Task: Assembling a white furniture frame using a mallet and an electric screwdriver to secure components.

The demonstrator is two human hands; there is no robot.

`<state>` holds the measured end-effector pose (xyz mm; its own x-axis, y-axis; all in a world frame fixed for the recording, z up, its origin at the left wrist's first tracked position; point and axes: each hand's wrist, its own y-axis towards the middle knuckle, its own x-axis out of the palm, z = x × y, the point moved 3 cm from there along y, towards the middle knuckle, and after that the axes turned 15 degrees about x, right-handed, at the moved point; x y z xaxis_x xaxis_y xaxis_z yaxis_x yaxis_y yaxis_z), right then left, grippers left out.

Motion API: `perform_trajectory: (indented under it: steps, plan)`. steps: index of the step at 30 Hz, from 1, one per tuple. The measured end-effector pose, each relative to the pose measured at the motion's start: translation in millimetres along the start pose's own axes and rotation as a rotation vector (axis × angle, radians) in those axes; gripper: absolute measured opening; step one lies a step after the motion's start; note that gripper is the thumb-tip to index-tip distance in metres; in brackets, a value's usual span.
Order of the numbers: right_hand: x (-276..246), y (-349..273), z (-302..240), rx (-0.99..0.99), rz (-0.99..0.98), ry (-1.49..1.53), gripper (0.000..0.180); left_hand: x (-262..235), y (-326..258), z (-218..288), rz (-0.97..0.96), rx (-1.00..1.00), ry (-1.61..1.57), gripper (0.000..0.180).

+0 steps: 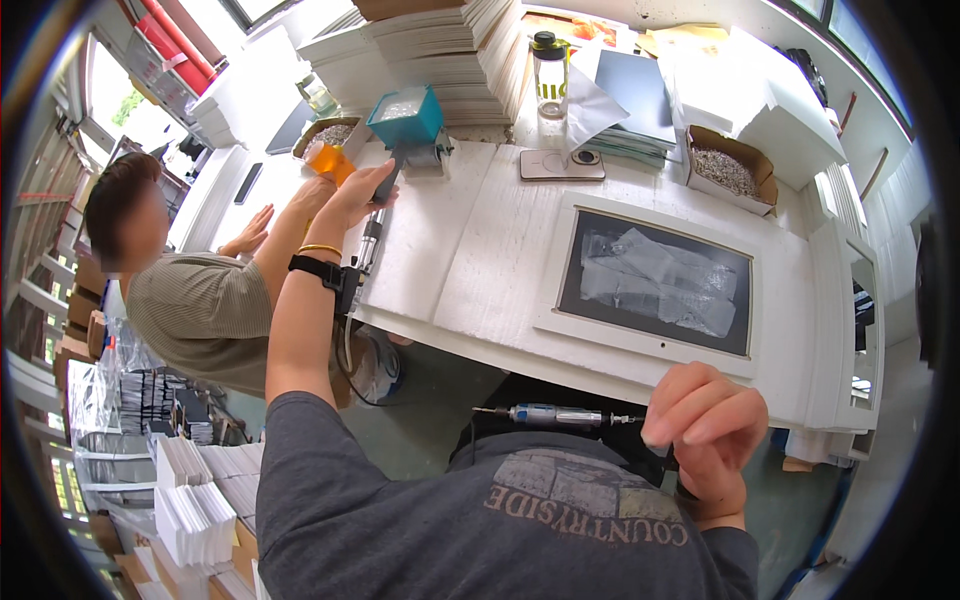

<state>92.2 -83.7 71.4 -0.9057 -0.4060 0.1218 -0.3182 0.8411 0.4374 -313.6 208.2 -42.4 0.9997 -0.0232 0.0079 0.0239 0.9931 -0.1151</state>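
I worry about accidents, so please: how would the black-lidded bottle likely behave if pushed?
The bottle stands tall and narrow, so a high push would probably tip it. Its round shape may let it roll afterwards. The lid looks closed, so spilling seems unlikely.

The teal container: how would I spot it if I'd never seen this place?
Find the white workbench, then the tall pale stack at its far side. Near that stack's foot, beyond the person's left hand, sits an open, squarish teal container. Its blue-green walls set it apart from the stack and the orange item nearby.
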Motion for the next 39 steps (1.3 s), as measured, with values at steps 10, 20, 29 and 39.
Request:
perform_trajectory:
  steps: [10, 20, 29, 39]
  plan:
    - [44, 38, -50, -0.074, -0.424, 0.735, 0.017, 29, 24, 101, 0.043, 0.501, 1.199, 0.063]
    - [9, 31, -75, -0.073, -0.363, 0.602, 0.02, 167, 117, 239, 0.28, 0.879, 1.292, 0.065]
    - [-55, -6, 1, 0.172, 0.169, 0.574, 0.021, 166, 148, 250, 0.165, 0.693, 1.867, 0.03]
    - [-64, -31, 51, 0.235, 0.205, 0.698, 0.015, 186, 138, 242, 0.332, 1.033, 2.021, 0.013]
